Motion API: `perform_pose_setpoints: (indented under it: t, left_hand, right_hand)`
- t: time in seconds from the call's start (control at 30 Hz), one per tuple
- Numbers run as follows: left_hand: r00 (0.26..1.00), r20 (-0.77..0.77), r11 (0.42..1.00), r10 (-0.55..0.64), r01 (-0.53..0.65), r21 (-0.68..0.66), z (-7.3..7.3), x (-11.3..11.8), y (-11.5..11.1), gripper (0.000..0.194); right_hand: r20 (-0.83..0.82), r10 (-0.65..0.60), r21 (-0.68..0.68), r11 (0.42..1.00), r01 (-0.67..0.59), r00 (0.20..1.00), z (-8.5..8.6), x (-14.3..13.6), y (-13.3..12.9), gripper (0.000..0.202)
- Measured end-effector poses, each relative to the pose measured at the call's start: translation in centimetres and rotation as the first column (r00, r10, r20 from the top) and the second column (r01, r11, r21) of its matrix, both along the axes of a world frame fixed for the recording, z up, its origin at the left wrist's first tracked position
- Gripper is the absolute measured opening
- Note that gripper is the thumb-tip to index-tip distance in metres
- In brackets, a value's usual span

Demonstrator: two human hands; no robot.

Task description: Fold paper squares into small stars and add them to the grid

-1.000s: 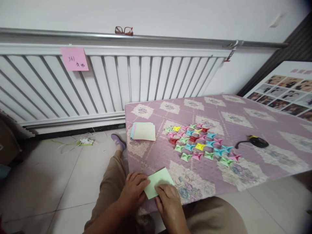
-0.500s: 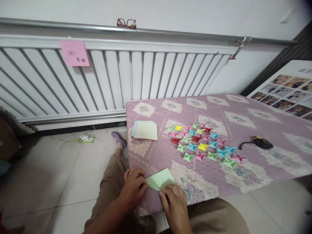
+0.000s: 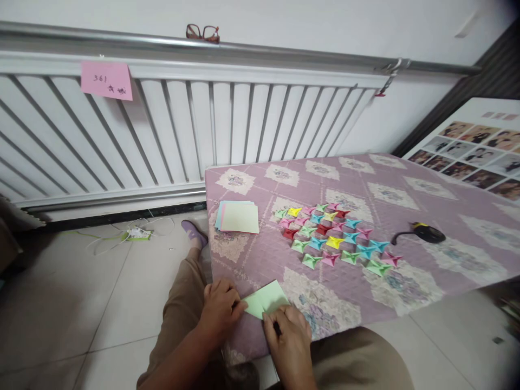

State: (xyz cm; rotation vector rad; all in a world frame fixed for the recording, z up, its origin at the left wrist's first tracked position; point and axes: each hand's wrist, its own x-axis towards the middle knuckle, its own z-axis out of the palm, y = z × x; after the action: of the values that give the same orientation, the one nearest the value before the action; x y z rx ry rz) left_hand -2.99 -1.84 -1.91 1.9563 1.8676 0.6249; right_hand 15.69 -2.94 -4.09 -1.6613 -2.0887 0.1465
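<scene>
A light green sheet of paper (image 3: 266,298) lies folded at the near left corner of the cloth-covered table (image 3: 252,271), a crease line showing across it. My left hand (image 3: 222,303) grips its left corner, fingers curled. At the lower right edge, my right hand (image 3: 287,330) pinches the paper between thumb and fingers. Beyond them sits a stack of square paper sheets (image 3: 239,218), pale yellow on top with blue and pink edges peeking out. Several small folded paper pieces (image 3: 333,242) in red, yellow, green, blue and pink stand in slanting rows to the right.
A black coiled cable (image 3: 428,233) rests on the table's right part. Behind the table runs a white radiator (image 3: 244,124) with a pink note (image 3: 106,80); eyeglasses (image 3: 202,33) perch on the pipe above. A power strip (image 3: 137,234) with wires lies on the floor. A photo board (image 3: 467,114) stands at right.
The camera view has shifted slightly. Both hands stay on the green paper at nearly the same spots, and the paper looks almost unchanged.
</scene>
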Motion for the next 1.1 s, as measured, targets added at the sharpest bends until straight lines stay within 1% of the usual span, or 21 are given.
perform_pose_setpoints:
  t: [0.2, 0.5, 0.73, 0.93, 1.1]
  left_hand:
    - [0.995, -0.099, 0.999, -0.030, 0.026, -0.033, -0.1, -0.1, 0.6, 0.018]
    - [0.966, -0.242, 0.993, -0.087, 0.066, -0.093, 0.6, 0.3, 1.2, 0.014]
    - [0.952, -0.277, 0.983, -0.127, 0.084, -0.164, 1.3, 0.3, 1.9, 0.016]
    - [0.932, -0.322, 0.980, -0.168, 0.122, -0.158, 1.2, 0.1, 2.3, 0.019]
    - [0.929, -0.321, 0.976, -0.183, 0.134, -0.170, 1.4, 0.0, 2.4, 0.021]
  right_hand:
    - [0.042, -0.031, 0.005, 1.000, 0.031, 0.999, 0.4, -0.3, 0.3, 0.019]
    - [0.080, -0.069, -0.023, 0.997, 0.071, 0.994, 1.1, -0.5, 0.7, 0.017]
    - [0.114, -0.076, -0.025, 0.997, 0.079, 0.991, 1.2, -0.7, 0.9, 0.018]
    - [0.120, -0.086, -0.009, 0.996, 0.087, 0.989, 1.2, -0.8, 1.0, 0.019]
    - [0.105, -0.082, -0.022, 0.996, 0.085, 0.991, 1.5, -0.9, 1.1, 0.022]
